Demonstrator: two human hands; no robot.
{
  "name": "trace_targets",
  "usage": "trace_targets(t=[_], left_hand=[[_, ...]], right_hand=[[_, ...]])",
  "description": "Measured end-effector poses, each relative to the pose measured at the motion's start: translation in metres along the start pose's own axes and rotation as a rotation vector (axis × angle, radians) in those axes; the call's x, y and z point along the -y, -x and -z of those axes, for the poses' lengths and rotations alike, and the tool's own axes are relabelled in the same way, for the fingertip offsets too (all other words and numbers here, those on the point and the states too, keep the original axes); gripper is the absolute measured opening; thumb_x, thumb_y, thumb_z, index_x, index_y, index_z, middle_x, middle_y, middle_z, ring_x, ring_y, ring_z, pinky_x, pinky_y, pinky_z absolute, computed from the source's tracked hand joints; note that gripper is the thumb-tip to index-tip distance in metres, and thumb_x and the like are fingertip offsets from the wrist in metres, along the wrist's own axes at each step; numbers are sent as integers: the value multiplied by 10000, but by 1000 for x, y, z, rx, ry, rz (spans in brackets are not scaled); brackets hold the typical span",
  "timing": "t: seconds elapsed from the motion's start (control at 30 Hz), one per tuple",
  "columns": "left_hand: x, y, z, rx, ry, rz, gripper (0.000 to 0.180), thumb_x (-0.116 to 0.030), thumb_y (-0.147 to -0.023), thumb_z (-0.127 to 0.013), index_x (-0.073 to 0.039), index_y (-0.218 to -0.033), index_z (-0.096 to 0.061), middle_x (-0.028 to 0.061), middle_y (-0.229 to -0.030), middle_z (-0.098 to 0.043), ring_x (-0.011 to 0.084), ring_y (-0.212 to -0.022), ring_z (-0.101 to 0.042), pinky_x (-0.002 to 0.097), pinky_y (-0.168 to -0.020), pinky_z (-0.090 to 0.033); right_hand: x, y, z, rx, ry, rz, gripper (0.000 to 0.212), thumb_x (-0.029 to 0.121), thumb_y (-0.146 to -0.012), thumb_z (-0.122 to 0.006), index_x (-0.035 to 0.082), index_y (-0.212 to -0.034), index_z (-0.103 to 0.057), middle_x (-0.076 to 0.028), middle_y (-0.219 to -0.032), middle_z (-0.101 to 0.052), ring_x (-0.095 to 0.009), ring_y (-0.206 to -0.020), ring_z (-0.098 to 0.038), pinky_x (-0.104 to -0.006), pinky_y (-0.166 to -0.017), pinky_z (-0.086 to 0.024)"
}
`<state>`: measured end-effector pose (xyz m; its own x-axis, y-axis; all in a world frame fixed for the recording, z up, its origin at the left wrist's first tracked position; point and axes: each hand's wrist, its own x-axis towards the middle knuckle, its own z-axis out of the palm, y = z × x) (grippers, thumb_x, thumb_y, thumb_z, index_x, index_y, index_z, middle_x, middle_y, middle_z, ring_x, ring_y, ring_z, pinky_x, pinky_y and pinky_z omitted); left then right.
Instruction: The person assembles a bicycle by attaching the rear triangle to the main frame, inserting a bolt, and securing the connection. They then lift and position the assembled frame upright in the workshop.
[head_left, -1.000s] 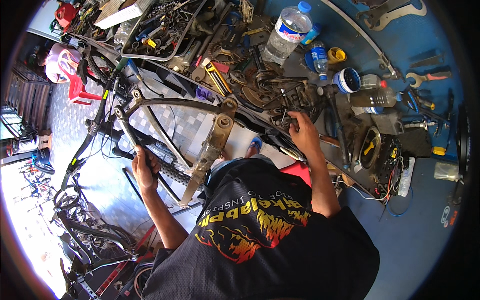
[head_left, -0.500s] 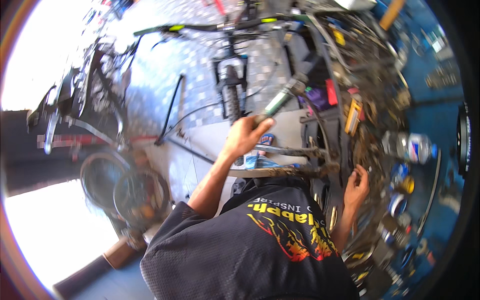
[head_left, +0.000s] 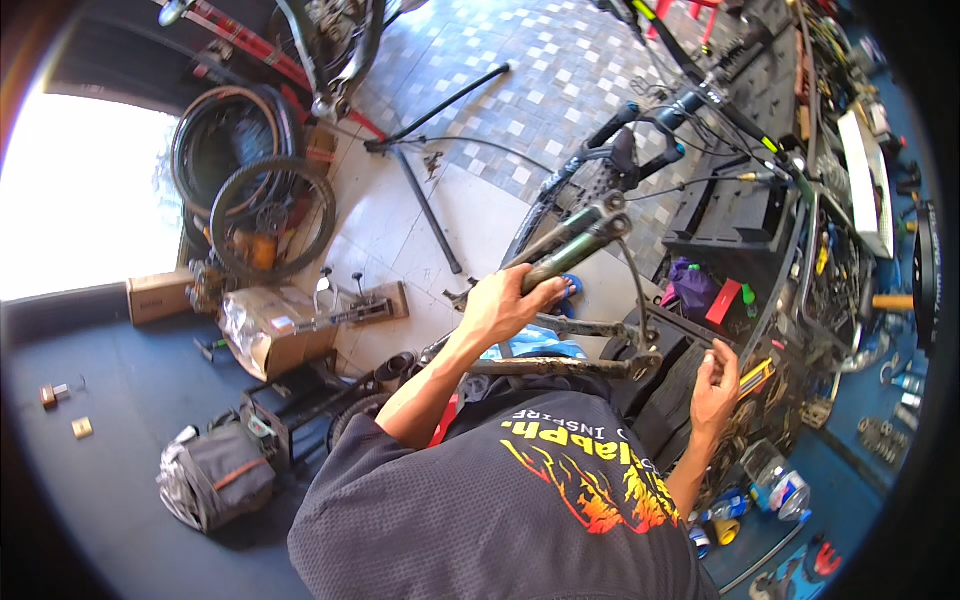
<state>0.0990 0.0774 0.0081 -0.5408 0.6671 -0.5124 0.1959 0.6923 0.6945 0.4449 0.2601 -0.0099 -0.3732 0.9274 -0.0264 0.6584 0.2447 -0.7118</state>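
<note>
My left hand (head_left: 507, 308) is wrapped around a dark green tube of a worn bicycle frame (head_left: 578, 248). The tube slants up and to the right, away from my body. Dirty lower frame tubes (head_left: 560, 366) lie across in front of my shirt, and a thin bent stay (head_left: 640, 290) joins them on the right. To the right, my right hand (head_left: 714, 388) hovers with loosely bent fingers apart and nothing visible in it. It is beside the frame's right end, above black bins (head_left: 675, 390). Blue patterned cloth (head_left: 535, 343) shows between the tubes.
A bicycle with its front fork (head_left: 625, 150) stands ahead on the tiled floor. Black metal stand legs (head_left: 430, 210), tyres and wheels (head_left: 265, 215), a cardboard box (head_left: 275, 325) and a grey backpack (head_left: 215, 475) are leftward. Tools, parts and a plastic bottle (head_left: 778, 480) crowd the right.
My view has swung to the left, so the bicycle ahead appears farther right. My left hand keeps its grip on the frame, whose tube end now appears lower. My right hand stays loosely bent.
</note>
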Motion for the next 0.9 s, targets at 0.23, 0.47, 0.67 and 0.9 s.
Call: trace_targets(t=[0.23,0.47,0.67,0.9], left_hand=[[98,72,-4,-352,119,217,464,-467,-1018,-658,-5,-969,-673,81,-680,-547,186,-653,-518,408,-625,-443],[204,132,6,-581,370,436,296,-300,-1009,-729,-14,-953,-678,10,-744,-621,108,-671,-541,327,-609,-464],[275,179,20,-818,505,400,256,-282,-1044,-678,-62,-991,-559,-8,-635,-528,103,-426,-508,282,-376,-424],[352,210,34,-920,830,473,226,-253,-1066,-653,-90,-1008,-509,-29,-659,-477,75,-439,-441,262,-377,-414]], right_hand=[[20,-22,-43,273,68,233,269,60,-983,-638,40,-1247,-688,-105,-987,-712,-196,-781,-665,-313,-652,-523],[44,-19,-76,465,61,277,269,86,-945,-689,70,-1212,-707,-96,-990,-733,-237,-802,-699,-365,-727,-564],[62,-17,-105,530,108,374,275,90,-955,-673,98,-1230,-692,-103,-1021,-732,-295,-854,-719,-399,-775,-570],[105,6,-154,531,135,424,277,97,-964,-663,95,-1240,-688,-106,-1036,-742,-297,-848,-725,-412,-771,-571]])
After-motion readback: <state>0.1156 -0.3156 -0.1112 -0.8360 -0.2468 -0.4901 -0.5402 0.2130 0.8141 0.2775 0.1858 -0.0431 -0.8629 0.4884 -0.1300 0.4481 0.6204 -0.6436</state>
